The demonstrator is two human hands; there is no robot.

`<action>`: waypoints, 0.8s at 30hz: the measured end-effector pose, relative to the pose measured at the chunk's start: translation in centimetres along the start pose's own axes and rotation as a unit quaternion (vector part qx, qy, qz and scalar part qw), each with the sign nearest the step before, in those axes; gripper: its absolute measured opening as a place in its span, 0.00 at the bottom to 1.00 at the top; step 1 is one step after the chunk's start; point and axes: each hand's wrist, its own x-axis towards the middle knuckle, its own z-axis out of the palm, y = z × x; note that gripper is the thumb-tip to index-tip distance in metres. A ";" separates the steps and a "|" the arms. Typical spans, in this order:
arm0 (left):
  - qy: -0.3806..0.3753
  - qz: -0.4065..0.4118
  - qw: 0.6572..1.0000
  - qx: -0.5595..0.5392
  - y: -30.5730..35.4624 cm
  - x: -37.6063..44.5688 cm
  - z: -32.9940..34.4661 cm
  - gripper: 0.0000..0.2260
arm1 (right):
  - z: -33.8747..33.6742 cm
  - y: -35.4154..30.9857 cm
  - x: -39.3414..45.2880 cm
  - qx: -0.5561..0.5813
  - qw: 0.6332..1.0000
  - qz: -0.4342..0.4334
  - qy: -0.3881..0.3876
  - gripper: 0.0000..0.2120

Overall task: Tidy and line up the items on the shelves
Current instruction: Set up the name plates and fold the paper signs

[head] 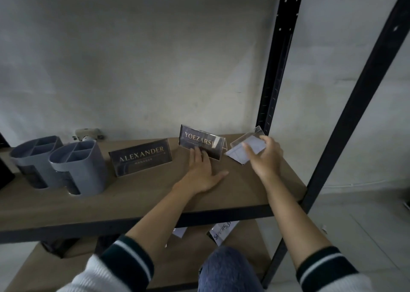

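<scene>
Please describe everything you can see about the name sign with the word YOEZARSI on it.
The YOEZARSI sign is a dark card with pale gold letters inside a clear, glossy tent-shaped holder that looks like acrylic. It stands on the wooden shelf, tilted and turned out of line with the ALEXANDER sign to its left. The left hand lies flat on the shelf, its fingers touching the sign's lower front edge.

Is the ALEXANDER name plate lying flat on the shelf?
No, the ALEXANDER name plate stands upright on the shelf, its lettering facing forward, beside the two grey organisers.
</scene>
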 end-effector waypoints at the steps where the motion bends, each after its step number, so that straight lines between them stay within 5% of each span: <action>1: -0.015 0.024 0.998 0.058 -0.4 -0.8 0.1 0.41 | 0.3 0.0 -0.3 -0.031 0.998 -0.025 -0.040 0.37; 4: -0.007 0.057 0.990 0.126 -1.7 -3.0 0.4 0.37 | 1.4 0.0 -0.7 -0.168 0.973 -0.052 -0.152 0.47; 11: 0.003 0.063 0.990 0.123 -2.7 -4.3 0.6 0.36 | 1.3 -0.4 -1.3 -0.245 0.950 -0.060 -0.184 0.29; 19: -0.001 0.072 0.990 0.121 -2.7 -4.3 0.4 0.36 | -2.3 -0.4 -3.1 -0.082 0.990 -0.108 0.027 0.18; 24: -0.005 0.072 0.989 0.129 -2.7 -4.4 0.2 0.37 | -3.7 -0.8 -3.7 -0.206 0.965 -0.142 0.082 0.13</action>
